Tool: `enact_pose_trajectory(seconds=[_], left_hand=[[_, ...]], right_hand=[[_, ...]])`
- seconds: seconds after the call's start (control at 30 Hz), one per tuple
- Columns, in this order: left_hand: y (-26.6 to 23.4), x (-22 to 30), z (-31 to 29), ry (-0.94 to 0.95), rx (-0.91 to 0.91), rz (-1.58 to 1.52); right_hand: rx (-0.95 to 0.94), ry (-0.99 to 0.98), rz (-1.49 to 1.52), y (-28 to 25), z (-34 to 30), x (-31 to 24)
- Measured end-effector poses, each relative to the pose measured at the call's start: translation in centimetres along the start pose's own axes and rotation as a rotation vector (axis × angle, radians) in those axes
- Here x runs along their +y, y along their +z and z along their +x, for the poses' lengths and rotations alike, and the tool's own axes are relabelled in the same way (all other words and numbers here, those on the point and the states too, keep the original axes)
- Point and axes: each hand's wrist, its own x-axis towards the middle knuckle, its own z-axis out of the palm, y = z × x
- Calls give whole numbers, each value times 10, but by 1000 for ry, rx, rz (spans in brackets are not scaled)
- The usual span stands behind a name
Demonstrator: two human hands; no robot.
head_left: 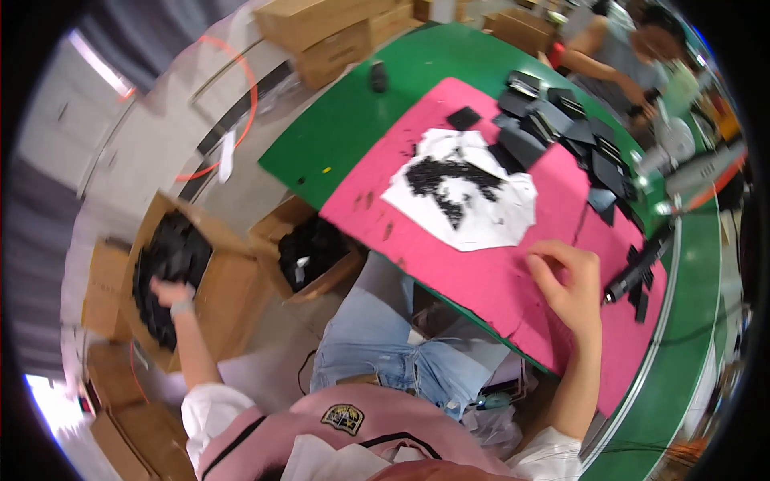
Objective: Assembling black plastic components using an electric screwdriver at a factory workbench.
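My left hand point(170, 293) reaches down into an open cardboard box point(233, 293) at the left. It is at the black parts point(172, 240) heaped there; its fingers are smeared by motion, so I cannot tell whether it grips one. Over the pink mat point(497, 293) on the table, my right hand point(571, 280) is curled, thumb and forefinger making a loop with nothing visible in it. Just right of that hand lies a black pen-shaped tool point(638, 268). A white sheet point(489, 220) with many tiny black pieces point(453, 180) spread over it lies beyond.
Flat black cases point(521, 144) are piled at the mat's far right. A second box point(273, 228) of black parts stands by my knees. Small black strips point(642, 305) lie near the tool. Across the green table point(313, 136) another person point(605, 64) works.
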Motion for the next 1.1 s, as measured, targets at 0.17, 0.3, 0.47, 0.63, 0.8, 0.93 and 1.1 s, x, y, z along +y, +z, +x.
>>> enact_pose_trajectory(seconds=[0.17, 0.3, 0.47, 0.63, 0.8, 0.93, 1.1], left_hand=[[-12, -31, 29, -719, 124, -767], [9, 39, 4, -533, -68, -1040], [9, 208, -66, -16, -378, -1130], [-46, 397, -217, 539, -656, -1380], [-97, 499, -331, 705, -1224, -1571], [-102, 539, -377, 678, -1491, -1559], [-87, 539, -396, 680, -1493, -1291]], right_hand=[[-123, -177, -53, 0, 1, 17], [-104, -218, -72, 4, 2, 21], [112, -47, -123, 14, 41, 28], [371, 260, -593, 28, 141, 40], [337, 386, -581, 53, 181, 59], [546, 308, -187, 43, 185, 82], [587, 262, 702, 25, 180, 82]])
